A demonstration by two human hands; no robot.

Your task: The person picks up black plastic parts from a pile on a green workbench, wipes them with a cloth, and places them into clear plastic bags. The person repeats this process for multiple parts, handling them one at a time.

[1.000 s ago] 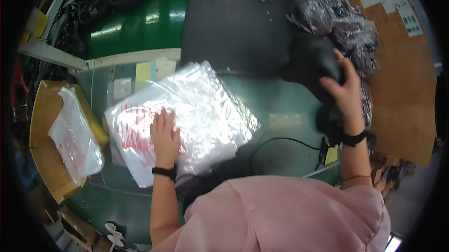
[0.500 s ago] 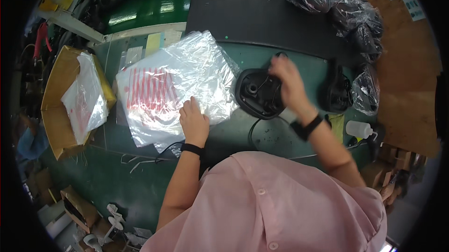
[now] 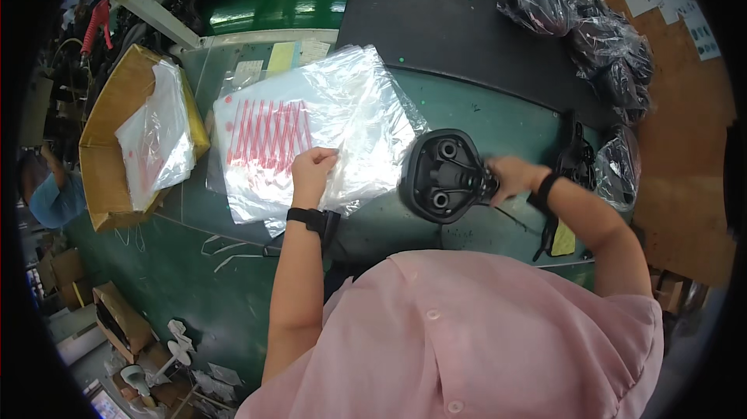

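Observation:
My left hand (image 3: pixel 313 174) pinches the upper layer of a stack of clear plastic bags (image 3: pixel 362 100) with red printing, near its right-hand part. In my right hand (image 3: pixel 513 176) is the narrow end of a black bicycle saddle (image 3: pixel 424 174). The saddle's underside faces up, showing two round spring-like fittings, and its wide end points left, beside the bag stack. Past my right hand lies another black saddle-like part (image 3: pixel 574 156), partly hidden, with a saddle wrapped in clear plastic (image 3: pixel 618 166) at its right.
A yellow-brown carton (image 3: pixel 93 162) with more plastic bags stands at the left. Several plastic-wrapped black saddles (image 3: pixel 545 10) lie at the far right on a black mat (image 3: pixel 436 14). A yellow cloth or paper (image 3: pixel 562 240) is near the bench's right front. Another person (image 3: pixel 58 197) is at far left.
My right hand has turned the saddle so its narrow end points right instead of away from me. My left fingers have gone from lying on the bags to pinching one.

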